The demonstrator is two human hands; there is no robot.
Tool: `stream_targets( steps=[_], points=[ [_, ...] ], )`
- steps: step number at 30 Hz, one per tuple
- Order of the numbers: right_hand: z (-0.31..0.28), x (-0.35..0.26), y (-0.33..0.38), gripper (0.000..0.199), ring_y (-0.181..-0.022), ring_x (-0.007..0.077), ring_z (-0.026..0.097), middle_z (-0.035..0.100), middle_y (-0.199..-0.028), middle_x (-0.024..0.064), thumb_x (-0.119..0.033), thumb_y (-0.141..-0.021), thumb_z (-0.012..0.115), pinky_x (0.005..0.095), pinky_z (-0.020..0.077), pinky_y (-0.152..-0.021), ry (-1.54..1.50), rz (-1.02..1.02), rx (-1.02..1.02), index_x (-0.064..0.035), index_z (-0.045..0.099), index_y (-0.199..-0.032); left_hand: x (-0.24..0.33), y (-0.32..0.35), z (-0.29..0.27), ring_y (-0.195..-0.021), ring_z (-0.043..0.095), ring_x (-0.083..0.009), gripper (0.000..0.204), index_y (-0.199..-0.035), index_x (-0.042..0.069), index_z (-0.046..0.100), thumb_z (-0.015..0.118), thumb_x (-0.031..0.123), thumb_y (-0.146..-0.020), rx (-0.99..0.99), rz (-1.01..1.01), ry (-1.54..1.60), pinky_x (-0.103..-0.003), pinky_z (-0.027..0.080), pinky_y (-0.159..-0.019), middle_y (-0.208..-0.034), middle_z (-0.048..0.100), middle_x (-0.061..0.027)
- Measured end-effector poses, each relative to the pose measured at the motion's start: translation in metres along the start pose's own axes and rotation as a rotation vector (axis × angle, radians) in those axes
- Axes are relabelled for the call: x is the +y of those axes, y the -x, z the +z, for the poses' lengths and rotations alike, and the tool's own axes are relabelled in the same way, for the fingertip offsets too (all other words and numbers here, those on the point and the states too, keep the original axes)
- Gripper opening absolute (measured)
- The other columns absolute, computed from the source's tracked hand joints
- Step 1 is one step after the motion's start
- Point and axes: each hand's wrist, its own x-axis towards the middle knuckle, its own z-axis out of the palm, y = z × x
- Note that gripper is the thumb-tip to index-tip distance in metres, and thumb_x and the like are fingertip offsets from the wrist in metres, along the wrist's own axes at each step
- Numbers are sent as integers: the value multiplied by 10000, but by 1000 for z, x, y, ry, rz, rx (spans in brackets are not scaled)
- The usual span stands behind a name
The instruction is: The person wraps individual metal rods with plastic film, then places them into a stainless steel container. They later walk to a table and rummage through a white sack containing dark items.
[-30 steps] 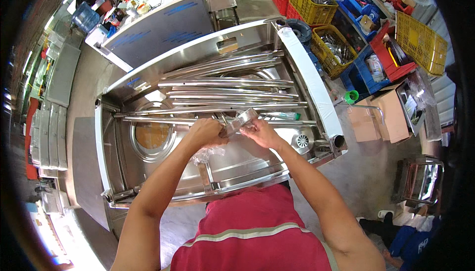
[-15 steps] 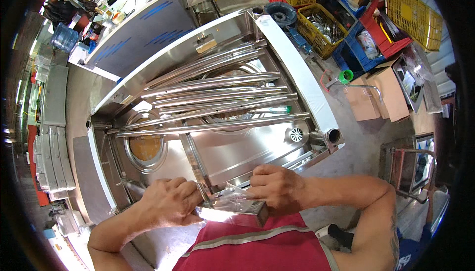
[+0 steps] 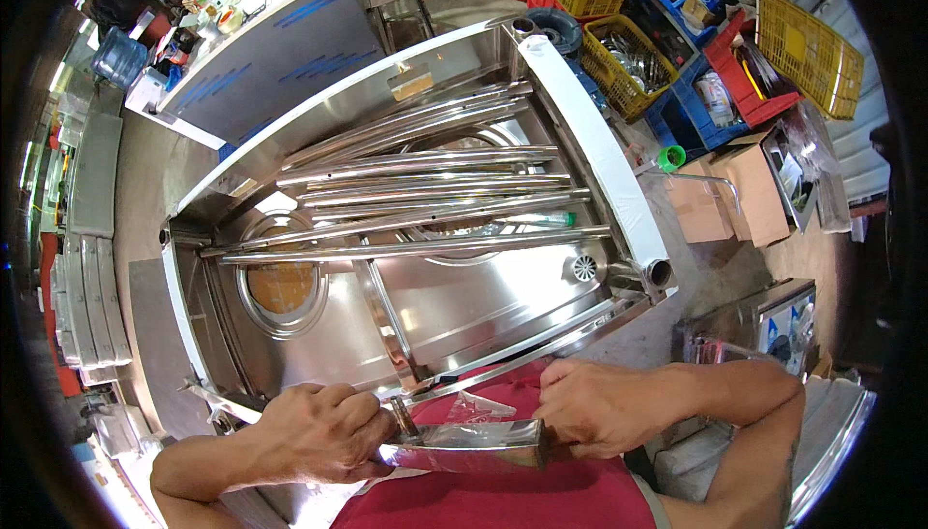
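My left hand (image 3: 333, 432) is closed on the left end of a shiny box-shaped metal part (image 3: 474, 450), held low in front of my red top. A short metal stem (image 3: 403, 417) stands up from this part beside my fingers. A wrinkled clear plastic film (image 3: 481, 407) rises over its upper side, toward my right hand (image 3: 594, 408). That hand is a closed fist at the part's right end; its fingertips are hidden, and it seems to grip the film's edge. Beyond both hands lies a large stainless steel stove body (image 3: 464, 312), with several steel tubes (image 3: 435, 210) laid across it.
White film covers the steel body's right rim (image 3: 599, 157), where an open tube end (image 3: 659, 272) sticks out. A green-capped bottle (image 3: 541, 219) lies among the tubes. Yellow crates (image 3: 628, 70), blue bins and cardboard (image 3: 701, 210) stand right. A workbench (image 3: 271, 65) stands far left.
My right hand has moved right and down, away from the left hand. The metal part has shifted slightly right and lower in view, with my left hand still on it.
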Motion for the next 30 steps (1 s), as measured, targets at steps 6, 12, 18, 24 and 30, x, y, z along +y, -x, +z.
stream_targets(
  steps=[6, 12, 18, 24, 30],
  points=[
    [-1, 7, -1, 378, -802, 356, 586, 564, -770, 161, -348, -1071, 529, 487, 430, -821, -207, 108, -103, -56, 520, -830, -10, -3, 0, -681, 636, -180, 388, -904, 121, 689, 769, 484, -796, 29, -32, -15, -331, 527, -494, -773, 500, -21],
    [-28, 2, -5, 397, -738, 351, 554, 524, -722, 138, -354, -1088, 505, 451, 436, -785, -182, 155, -122, -71, 500, -810, -19, 2, 8, -638, 573, -170, 291, -885, 140, 683, 703, 430, -867, 26, -63, -81, -314, 488, -481, -776, 469, -24],
    [-47, 14, 27, 336, -710, 278, 581, 571, -727, 88, -296, -1070, 557, 419, 447, -739, 2, 101, -102, -78, 583, -815, -30, 3, 1, -708, 629, -207, 348, -923, 122, 710, 724, 465, -860, -24, -22, 23, -338, 528, -558, -816, 552, -38],
    [-114, 28, 82, 412, -729, 166, 546, 603, -785, 34, -336, -1095, 502, 371, 454, -653, -153, 880, 520, -46, 616, -825, -81, 13, -12, -853, 717, -275, 478, -1062, 66, 686, 706, 509, -881, -414, -427, -199, -429, 574, -705, -920, 691, -80],
    [-78, 102, -33, 579, -895, 164, 599, 651, -964, 97, -545, -1079, 452, 339, 496, -802, -248, 313, 303, -8, 652, -994, -73, -30, 31, -806, 709, -279, 519, -1017, 17, 659, 750, 494, -832, 39, -167, -191, -414, 562, -662, -827, 664, -110]
  ],
)
